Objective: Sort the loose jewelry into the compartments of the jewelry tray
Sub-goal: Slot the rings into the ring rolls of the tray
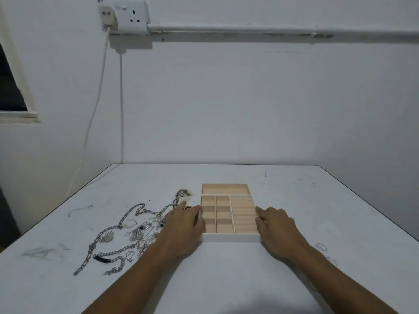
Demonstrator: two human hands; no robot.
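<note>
Sorting looks unstarted: the tray (231,238), mid-worktop (226,279), shows only bare compartments, the loose jewelry (127,230) lies heaped toward the left edge, and the left hand (183,223) and right hand (275,225) rest flat against the tray's sides, pinching nothing.

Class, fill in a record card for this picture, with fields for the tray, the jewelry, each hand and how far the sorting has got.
tray: jewelry tray on the table, every visible compartment empty
pile: loose jewelry, chains and small pieces, heaped left of the tray
strays: thin hoops on the table beside the right forearm
left hand: fingers against the tray's left wall
right hand: fingertips against the tray's right wall
progress: nothing sorted yet
</note>
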